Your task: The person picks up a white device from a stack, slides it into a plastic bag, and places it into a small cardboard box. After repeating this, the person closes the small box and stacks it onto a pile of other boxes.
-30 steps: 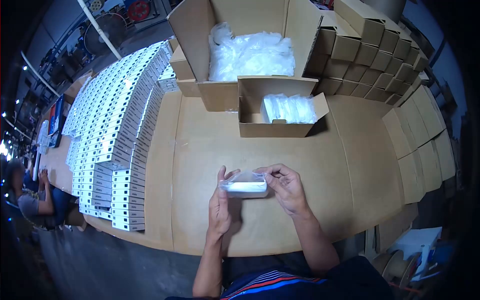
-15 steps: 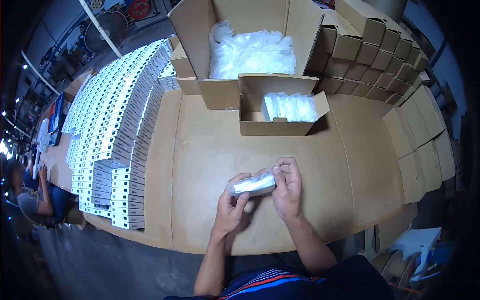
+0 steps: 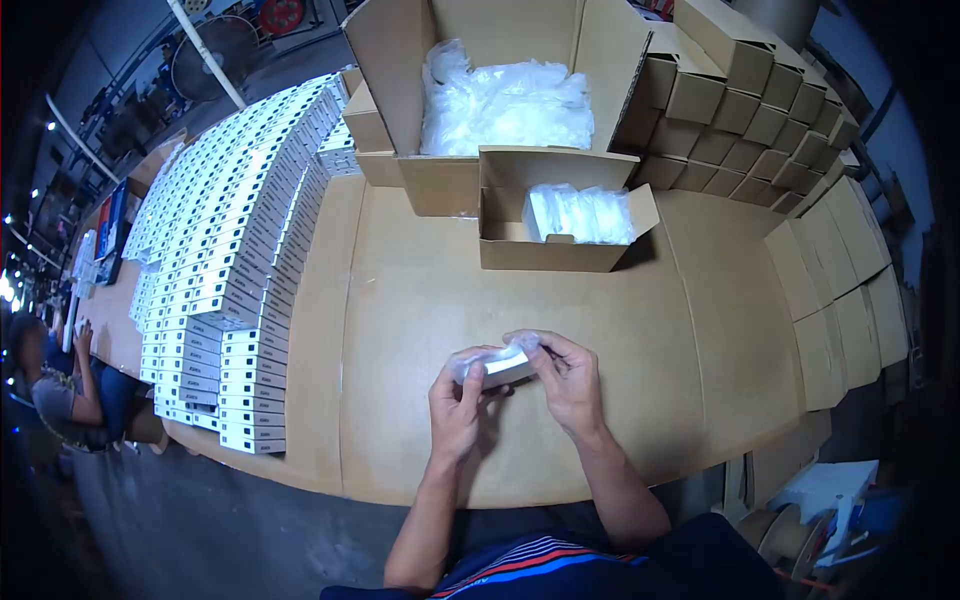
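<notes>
Between my hands, above the cardboard-covered table (image 3: 520, 440), is a small white box in a clear plastic bag (image 3: 508, 372). My left hand (image 3: 457, 405) grips its left end, thumb on the near side. The fingers of my right hand (image 3: 570, 385) pinch the plastic at the right end. Past them stands an open cardboard carton (image 3: 550, 257), partly filled with a row of plastic-wrapped white boxes (image 3: 580, 215).
Behind is a large open carton (image 3: 440, 187) of clear plastic bags (image 3: 520, 105). Stacked white boxes (image 3: 230, 230) line the left side. Folded brown cartons (image 3: 730, 115) pile up at back right, more cartons (image 3: 840, 290) at right. Another person (image 3: 80, 390) sits far left.
My right hand has shifted slightly left and turned its fingers over the bag's end. The wrapped box has tilted, and the plastic at its right end is bunched up.
</notes>
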Available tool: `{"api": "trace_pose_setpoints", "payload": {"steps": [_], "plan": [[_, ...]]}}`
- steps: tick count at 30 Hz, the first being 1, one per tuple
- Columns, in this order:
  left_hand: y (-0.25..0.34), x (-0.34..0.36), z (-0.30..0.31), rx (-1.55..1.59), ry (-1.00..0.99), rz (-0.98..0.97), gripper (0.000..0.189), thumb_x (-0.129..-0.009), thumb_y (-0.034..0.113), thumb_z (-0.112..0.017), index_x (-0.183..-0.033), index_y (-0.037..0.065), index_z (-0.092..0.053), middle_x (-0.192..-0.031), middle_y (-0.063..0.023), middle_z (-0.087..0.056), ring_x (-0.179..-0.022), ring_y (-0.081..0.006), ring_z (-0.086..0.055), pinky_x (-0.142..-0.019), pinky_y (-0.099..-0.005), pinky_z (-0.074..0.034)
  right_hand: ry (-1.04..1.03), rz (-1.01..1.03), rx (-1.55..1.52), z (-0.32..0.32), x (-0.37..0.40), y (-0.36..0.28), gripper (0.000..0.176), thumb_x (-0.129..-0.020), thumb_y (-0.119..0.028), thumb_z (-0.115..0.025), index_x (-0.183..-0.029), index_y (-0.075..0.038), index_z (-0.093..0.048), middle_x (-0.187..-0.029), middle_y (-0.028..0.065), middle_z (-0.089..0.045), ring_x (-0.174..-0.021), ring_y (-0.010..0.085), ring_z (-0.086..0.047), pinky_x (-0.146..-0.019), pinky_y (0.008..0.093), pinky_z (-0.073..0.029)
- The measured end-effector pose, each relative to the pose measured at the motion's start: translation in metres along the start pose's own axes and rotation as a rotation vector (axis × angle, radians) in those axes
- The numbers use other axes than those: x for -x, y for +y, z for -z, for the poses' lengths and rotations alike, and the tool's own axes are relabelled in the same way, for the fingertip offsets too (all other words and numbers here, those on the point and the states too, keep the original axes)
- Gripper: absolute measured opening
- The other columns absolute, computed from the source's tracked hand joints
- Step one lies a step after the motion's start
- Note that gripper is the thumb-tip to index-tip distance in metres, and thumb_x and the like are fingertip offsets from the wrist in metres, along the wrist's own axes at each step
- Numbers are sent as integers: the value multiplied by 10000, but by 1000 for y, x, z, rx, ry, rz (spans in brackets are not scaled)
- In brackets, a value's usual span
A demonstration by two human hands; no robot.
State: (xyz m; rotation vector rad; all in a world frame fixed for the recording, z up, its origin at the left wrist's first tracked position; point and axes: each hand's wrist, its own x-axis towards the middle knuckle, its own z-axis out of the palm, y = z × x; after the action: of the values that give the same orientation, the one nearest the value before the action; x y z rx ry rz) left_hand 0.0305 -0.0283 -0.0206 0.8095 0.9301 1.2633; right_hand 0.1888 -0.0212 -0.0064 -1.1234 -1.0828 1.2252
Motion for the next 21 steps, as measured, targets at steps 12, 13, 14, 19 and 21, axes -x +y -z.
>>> {"api": "trace_pose_setpoints", "payload": {"steps": [12,13,14,19,21], "plan": [[-9,-5,9,48,118,59,394,-1085,306,-586,-1159,-58,-715,-1009,-69,-729,-858,-104,-667,-702,-246,-533,91,-21,-117,-4,-7,-14,179,-1042,-121,-639,-1074,19,-746,-1101,131,-748,-1017,143,-676,-942,289,-520],[-6,-6,7,85,123,76,396,-1086,306,-583,-1157,-60,-714,-1013,-75,-730,-868,-112,-671,-715,-252,-540,130,58,-256,-10,-7,-15,161,-1028,-115,-660,-1071,15,-746,-1097,134,-749,-1025,152,-680,-958,297,-519],[-1,-5,4,123,129,93,398,-1088,305,-580,-1156,-63,-713,-1018,-80,-731,-878,-120,-674,-728,-259,-546,167,137,-395,-13,-6,-15,146,-1014,-109,-681,-1068,11,-745,-1094,136,-750,-1033,162,-684,-974,304,-519],[1,-6,14,86,66,110,412,-1095,307,-559,-1172,-73,-700,-1050,-110,-731,-930,-139,-686,-816,-271,-559,-335,182,92,31,-10,-1,221,-890,-29,-793,-1101,-5,-734,-1206,191,-714,-1175,229,-655,-1041,334,-492],[-2,-6,18,12,31,107,416,-1097,305,-554,-1174,-77,-698,-1058,-124,-728,-949,-144,-689,-856,-276,-557,-368,133,135,27,-14,-5,294,-831,77,-807,-1110,24,-735,-1194,170,-722,-1134,199,-666,-1010,324,-522]]}}
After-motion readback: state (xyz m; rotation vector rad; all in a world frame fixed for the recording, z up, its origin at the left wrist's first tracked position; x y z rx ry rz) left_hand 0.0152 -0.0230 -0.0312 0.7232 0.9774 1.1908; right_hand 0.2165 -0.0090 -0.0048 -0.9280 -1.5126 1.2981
